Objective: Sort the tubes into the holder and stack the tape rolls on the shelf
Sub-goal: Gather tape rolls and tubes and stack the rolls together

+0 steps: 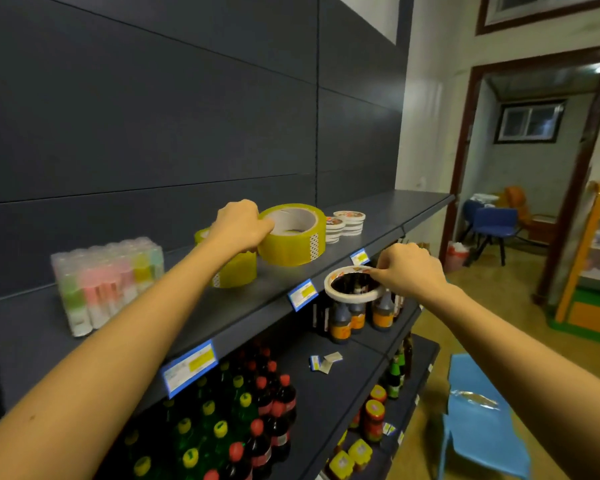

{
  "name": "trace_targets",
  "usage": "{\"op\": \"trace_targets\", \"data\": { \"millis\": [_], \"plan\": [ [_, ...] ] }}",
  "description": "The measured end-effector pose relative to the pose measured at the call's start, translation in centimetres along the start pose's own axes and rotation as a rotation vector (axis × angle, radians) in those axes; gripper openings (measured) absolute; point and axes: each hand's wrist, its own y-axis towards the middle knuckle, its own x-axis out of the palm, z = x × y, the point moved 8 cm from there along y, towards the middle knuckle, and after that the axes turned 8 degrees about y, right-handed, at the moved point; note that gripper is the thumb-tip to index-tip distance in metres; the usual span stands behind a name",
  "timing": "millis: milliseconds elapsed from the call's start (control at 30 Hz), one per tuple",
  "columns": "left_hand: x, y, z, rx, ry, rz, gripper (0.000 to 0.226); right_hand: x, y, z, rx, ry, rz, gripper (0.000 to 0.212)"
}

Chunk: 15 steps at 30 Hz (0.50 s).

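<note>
Your left hand grips the wide yellow tape roll on the dark grey shelf, its core hole facing up and tilted slightly toward you. Your right hand pinches a thin white tape ring, held flat with its axis vertical, just off the shelf's front edge.

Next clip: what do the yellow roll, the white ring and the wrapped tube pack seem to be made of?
Yellow roll: glossy, translucent plastic tape on a pale matt core, probably cardboard. White ring: matt and paper-like, perhaps masking tape; hard to tell. Tube pack: clear film with glare, likely plastic wrap, over pastel tubes.
</note>
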Motion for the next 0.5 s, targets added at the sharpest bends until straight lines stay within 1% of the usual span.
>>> {"op": "trace_targets", "data": {
  "millis": [133,300,400,500],
  "plan": [
    [2.2,5.8,1.4,-0.037,0.01,0.02,0.019,-0.1,5.8,3.0,0.03,0.084,0.037,0.031],
    [5.3,10.5,0.6,-0.156,0.04,-0.02,0.021,1.3,11.5,5.8,0.036,0.149,0.022,0.029],
    [6.8,12.4,0.2,-0.221,0.108,-0.012,0.02,2.6,14.6,7.2,0.025,0.181,0.008,0.034],
    [8.2,13.9,-0.2,-0.29,0.197,-0.015,0.02,4.2,18.2,8.0,0.004,0.234,-0.03,0.029]
  ]
}}
